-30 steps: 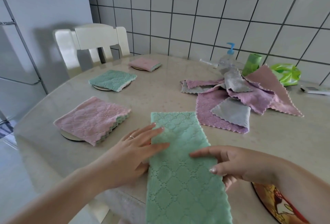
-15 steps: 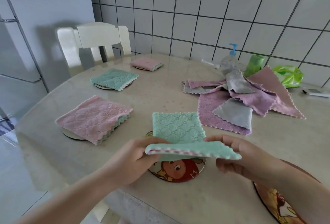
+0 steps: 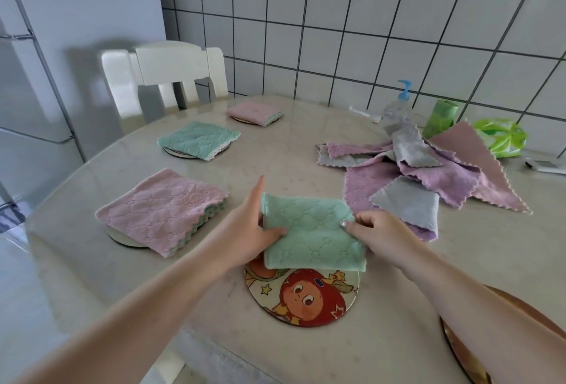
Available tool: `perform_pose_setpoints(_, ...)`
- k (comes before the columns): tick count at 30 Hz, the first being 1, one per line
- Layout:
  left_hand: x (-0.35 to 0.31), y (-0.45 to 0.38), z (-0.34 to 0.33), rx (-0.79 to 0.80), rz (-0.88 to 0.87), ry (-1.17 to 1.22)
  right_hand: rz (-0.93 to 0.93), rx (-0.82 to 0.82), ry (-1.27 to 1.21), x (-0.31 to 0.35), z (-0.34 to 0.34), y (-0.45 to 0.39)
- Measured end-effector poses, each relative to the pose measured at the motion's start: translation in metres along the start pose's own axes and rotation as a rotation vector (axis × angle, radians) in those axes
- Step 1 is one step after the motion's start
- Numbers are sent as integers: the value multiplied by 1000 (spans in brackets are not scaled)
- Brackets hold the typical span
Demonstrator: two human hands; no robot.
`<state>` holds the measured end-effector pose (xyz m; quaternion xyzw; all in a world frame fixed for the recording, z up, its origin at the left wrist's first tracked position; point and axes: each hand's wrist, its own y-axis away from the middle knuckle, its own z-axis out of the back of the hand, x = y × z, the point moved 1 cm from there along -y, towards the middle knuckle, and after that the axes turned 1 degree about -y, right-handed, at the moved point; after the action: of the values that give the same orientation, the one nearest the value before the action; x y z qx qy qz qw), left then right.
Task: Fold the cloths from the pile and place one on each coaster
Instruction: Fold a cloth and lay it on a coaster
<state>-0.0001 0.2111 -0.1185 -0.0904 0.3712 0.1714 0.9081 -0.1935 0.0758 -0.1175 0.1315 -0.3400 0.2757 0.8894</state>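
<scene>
The quilted, fleecy green cloth [image 3: 309,230], which half a second before had been lifted mid-fold, lay doubled into a soft square over the far rim of the round, glossy cartoon coaster [image 3: 303,294] near the bench's [image 3: 275,157] front edge. The left hand [image 3: 245,230] held its left side, thumb on top and forefinger straight, while the right hand [image 3: 373,230] pinched its right edge with curled fingers. The scallop-edged pile [image 3: 428,175] sprawled toward the bench's back right.
</scene>
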Motion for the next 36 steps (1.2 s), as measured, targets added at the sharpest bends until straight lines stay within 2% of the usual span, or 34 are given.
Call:
perform_pose_setpoints(3,6,-7,4,31,-8,-112,0,14,16,-2,1,-4)
perform_pose_setpoints(14,7,-20,6,75,-18,-182,-1,2,74,-7,0,-15)
perform_pose_setpoints(17,6,-19,8,18,-23,-257,-2,-93,132,-6,5,-14)
perform_pose_setpoints(20,-5,-14,6,-86,-115,-288,149,-232,202,7,7,-6)
perform_pose_setpoints(22,-17,-15,-3,-3,-186,-322,249,-190,295,24,-1,-4)
perform_pose_setpoints(25,-30,-21,-20,152,-226,-429,236,-31,505,43,-21,-10)
perform_pose_setpoints(29,-21,-23,-33,170,-229,-576,160,100,567,41,-46,-23)
perform_pose_setpoints(36,-5,-19,-32,166,-108,-626,106,111,602,21,-44,-21)
